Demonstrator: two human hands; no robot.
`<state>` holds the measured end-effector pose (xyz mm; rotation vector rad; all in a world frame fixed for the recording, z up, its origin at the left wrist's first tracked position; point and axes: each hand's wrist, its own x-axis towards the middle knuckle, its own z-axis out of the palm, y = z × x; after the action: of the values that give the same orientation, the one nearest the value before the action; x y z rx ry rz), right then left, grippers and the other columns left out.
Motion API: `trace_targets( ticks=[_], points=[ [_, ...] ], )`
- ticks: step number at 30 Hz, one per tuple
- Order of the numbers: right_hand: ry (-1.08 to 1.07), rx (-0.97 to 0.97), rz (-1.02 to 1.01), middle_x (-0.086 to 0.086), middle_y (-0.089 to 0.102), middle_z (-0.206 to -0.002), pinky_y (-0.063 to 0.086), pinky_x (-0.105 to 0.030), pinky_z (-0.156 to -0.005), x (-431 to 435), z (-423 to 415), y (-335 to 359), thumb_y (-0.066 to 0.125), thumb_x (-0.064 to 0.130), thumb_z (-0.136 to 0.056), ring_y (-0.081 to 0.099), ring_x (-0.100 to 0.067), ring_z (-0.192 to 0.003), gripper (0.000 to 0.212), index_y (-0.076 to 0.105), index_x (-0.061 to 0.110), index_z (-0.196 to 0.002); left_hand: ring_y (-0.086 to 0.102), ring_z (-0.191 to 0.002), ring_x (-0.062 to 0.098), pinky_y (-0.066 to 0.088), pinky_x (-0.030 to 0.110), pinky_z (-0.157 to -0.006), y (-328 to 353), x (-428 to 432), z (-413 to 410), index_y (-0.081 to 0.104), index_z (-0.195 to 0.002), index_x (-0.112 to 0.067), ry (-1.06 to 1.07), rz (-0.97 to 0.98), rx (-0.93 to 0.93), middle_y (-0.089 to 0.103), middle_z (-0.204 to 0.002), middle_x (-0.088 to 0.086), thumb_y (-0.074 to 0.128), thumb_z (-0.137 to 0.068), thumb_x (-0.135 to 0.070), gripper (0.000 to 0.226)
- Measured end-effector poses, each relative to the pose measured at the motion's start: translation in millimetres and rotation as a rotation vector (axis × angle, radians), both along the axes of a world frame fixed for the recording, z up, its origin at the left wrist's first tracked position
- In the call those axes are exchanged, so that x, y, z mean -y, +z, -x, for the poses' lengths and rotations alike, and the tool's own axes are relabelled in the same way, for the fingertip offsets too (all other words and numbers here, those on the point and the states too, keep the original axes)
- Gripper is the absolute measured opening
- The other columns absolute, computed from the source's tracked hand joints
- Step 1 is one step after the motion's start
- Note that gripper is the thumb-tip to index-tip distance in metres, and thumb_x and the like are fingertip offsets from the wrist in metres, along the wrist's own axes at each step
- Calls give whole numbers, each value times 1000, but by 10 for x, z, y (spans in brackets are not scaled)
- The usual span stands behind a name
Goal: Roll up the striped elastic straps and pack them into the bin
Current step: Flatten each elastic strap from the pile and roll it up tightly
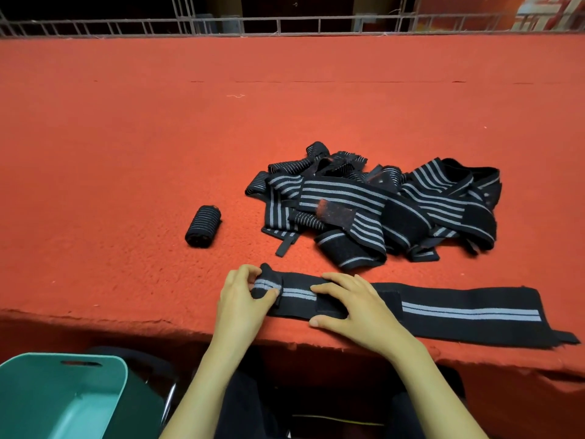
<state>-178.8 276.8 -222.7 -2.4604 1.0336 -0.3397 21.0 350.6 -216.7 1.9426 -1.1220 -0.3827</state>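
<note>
**Mostly unrolled: one strap under both hands**

Table (pixel 126 137): broad, covered in coarse orange-red felt, fuzzy nap, near edge ragged.

Pile (pixel 380 210): loose black elastic straps with pale grey stripes, tangled and overlapping at centre-right; ribbed weave, some dark hook patches.

Strap (pixel 459 315): flat along the near edge, long black band with a grey centre stripe, small tab at its right end.

Bin (pixel 47 394): teal plastic, smooth, rounded corners, slot handle; below the table edge at lower left, nothing visible inside.

Right hand (pixel 357 308): palm down, fingers spread, pressing the strap flat.

Left hand (pixel 243 299): thumb and fingers pinched on the strap's left end, which is curled into a small first turn.

Roll (pixel 202 228): tight ribbed cylinder, lying alone left of the pile.
</note>
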Motion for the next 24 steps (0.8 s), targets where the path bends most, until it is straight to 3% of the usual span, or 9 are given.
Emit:
trace_targets(
  ticks=[2, 5, 9, 12, 15, 18, 21, 24],
  points=[
    [-7, -6, 4, 19, 34, -146, 1, -26, -116, 2, 19, -14, 35, 87, -62, 24, 0, -137, 85, 48, 43, -133, 56, -93, 15, 46, 33, -86, 5, 0, 68, 52, -99, -24, -8, 18, 19, 49, -102, -5, 74, -75, -16, 33],
    [-17, -29, 28, 17, 34, -147, 3, -22, -113, 2, 7, -7, 39, 88, -61, 24, -3, -138, 86, 48, 43, -134, 53, -91, 11, 44, 31, -86, 8, 3, 136, 52, -98, -25, -22, 82, 20, 47, -103, -8, 73, -75, -11, 33],
    [8, -41, 28, 15, 34, -149, 7, -21, -112, -18, -92, 49, 41, 86, -60, 24, -5, -137, 88, 48, 41, -135, 48, -89, -6, 36, 6, -81, 33, -71, 99, 56, -97, -20, 11, 170, -14, 49, -103, -5, 73, -73, -5, 33],
    [75, -42, 22, 13, 35, -149, 9, -22, -113, -74, -261, 49, 43, 84, -64, 24, -6, -138, 84, 49, 39, -134, 45, -92, -15, 31, -1, -77, 43, -193, 10, 57, -97, -16, 52, 210, 5, 47, -102, -4, 72, -72, 1, 33],
    [101, -38, 25, 12, 38, -147, 12, -25, -113, -108, -389, 51, 44, 77, -68, 27, -7, -137, 76, 50, 37, -133, 47, -91, -7, 31, 2, -82, 2, -263, -33, 58, -98, -13, 54, 217, 81, 45, -102, -5, 69, -71, 6, 35],
    [99, -34, 28, 15, 39, -145, 11, -17, -107, -90, -361, 57, 49, 76, -69, 28, -5, -136, 75, 50, 38, -133, 50, -98, 11, 35, 14, -90, -63, -235, 11, 61, -100, -13, -38, 216, 196, 45, -102, -6, 68, -71, 7, 36],
    [90, -42, 15, 18, 37, -146, 10, -14, -105, -64, -265, 62, 59, 70, -73, 27, -3, -136, 71, 46, 40, -136, 52, -100, 14, 30, 5, -90, -79, -192, 44, 67, -98, -19, -149, 222, 203, 49, -103, -8, 72, -73, -17, 25],
    [50, -45, -10, 21, 36, -144, 12, -13, -103, -37, -144, 73, 59, 71, -70, 28, 0, -134, 75, 45, 41, -137, 46, -106, 0, 26, 2, -92, -47, -206, 84, 70, -99, -30, -246, 163, 126, 50, -107, -16, 60, -72, -53, 36]
  ],
)
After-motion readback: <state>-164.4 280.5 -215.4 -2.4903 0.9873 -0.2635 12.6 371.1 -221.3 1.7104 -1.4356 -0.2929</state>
